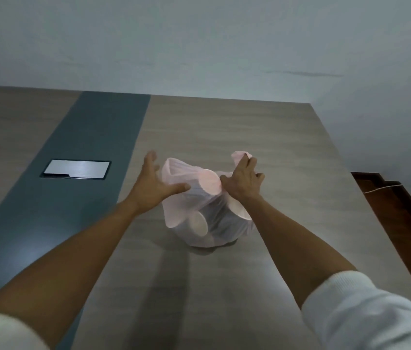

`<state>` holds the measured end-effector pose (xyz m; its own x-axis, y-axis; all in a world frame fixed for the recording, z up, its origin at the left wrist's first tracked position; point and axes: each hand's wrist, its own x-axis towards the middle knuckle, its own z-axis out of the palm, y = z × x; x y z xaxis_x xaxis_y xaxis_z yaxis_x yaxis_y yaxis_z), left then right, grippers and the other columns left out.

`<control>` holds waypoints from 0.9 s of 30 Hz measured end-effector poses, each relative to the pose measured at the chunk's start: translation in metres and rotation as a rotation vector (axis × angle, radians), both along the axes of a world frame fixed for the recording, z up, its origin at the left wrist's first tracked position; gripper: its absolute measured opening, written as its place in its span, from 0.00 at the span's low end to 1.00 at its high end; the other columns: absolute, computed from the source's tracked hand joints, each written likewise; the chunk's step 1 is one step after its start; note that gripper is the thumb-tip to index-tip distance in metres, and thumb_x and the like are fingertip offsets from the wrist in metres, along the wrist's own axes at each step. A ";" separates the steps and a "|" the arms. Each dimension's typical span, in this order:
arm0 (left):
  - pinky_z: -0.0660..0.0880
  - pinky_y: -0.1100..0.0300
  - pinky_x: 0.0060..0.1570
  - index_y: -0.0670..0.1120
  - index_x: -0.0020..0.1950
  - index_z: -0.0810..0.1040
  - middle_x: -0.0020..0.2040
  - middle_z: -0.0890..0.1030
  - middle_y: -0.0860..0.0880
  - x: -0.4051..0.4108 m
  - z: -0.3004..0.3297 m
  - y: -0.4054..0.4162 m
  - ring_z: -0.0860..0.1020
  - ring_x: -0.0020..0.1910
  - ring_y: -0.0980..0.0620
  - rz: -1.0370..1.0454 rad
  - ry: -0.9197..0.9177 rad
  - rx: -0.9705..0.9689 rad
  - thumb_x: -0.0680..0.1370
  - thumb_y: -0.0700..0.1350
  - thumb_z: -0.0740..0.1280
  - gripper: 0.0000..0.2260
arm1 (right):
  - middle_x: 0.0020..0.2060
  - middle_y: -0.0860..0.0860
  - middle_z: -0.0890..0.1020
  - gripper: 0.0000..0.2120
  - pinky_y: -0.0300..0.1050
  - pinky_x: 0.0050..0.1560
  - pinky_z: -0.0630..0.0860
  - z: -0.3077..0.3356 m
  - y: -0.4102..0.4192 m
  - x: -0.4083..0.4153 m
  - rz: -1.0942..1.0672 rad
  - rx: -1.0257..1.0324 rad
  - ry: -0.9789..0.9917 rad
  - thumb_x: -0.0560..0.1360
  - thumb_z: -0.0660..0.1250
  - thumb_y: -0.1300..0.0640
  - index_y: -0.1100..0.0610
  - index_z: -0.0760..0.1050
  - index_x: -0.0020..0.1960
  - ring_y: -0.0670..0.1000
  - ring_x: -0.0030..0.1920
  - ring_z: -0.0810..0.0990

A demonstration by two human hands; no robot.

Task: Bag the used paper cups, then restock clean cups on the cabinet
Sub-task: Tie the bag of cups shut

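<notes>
Thin pink plastic bag (199, 205) of white paper cups (199, 223): frame centre, on wood-grain tabletop (262, 135). Left hand (152, 183) fingers spread, steadying its side; right hand (243, 179) pinches a handle, likely for tying.

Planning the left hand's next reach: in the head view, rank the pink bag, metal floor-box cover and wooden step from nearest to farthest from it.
1. Pink bag: touching the left hand, on its right.
2. Metal cover: to its left, in the grey strip.
3. Wooden step: far right, beyond the table edge.

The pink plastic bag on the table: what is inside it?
Through the thin pink bag white paper cups show, lying tumbled. Their number cannot be told; folds and the right hand cover part of them.
</notes>
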<state>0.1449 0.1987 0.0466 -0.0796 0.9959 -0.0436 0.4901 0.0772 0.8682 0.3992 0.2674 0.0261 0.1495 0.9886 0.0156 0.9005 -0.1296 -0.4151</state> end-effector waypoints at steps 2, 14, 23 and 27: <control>0.82 0.49 0.59 0.56 0.68 0.77 0.64 0.83 0.56 0.007 -0.008 0.001 0.82 0.63 0.49 -0.070 -0.125 -0.031 0.61 0.64 0.84 0.39 | 0.66 0.55 0.66 0.39 0.57 0.64 0.62 0.000 0.001 0.001 -0.004 0.010 -0.016 0.70 0.70 0.42 0.58 0.58 0.73 0.61 0.60 0.80; 0.78 0.44 0.61 0.43 0.67 0.79 0.65 0.81 0.44 0.031 0.000 0.007 0.80 0.61 0.43 -0.441 0.464 0.424 0.80 0.60 0.66 0.25 | 0.67 0.56 0.65 0.37 0.58 0.64 0.62 -0.002 -0.006 0.004 -0.002 0.066 0.005 0.76 0.58 0.33 0.58 0.60 0.74 0.61 0.59 0.79; 0.79 0.51 0.45 0.36 0.45 0.83 0.43 0.86 0.40 0.141 0.019 0.023 0.83 0.42 0.43 -0.049 -0.193 0.106 0.79 0.53 0.67 0.19 | 0.68 0.57 0.66 0.33 0.51 0.53 0.63 -0.005 -0.007 0.015 0.100 0.079 -0.209 0.75 0.69 0.47 0.58 0.61 0.74 0.57 0.53 0.77; 0.82 0.48 0.42 0.39 0.42 0.83 0.39 0.87 0.42 0.126 0.013 0.028 0.85 0.40 0.39 0.206 -0.442 0.076 0.78 0.44 0.72 0.09 | 0.65 0.57 0.73 0.20 0.53 0.59 0.75 -0.009 -0.010 0.018 0.113 0.033 0.229 0.80 0.62 0.54 0.59 0.69 0.70 0.61 0.56 0.79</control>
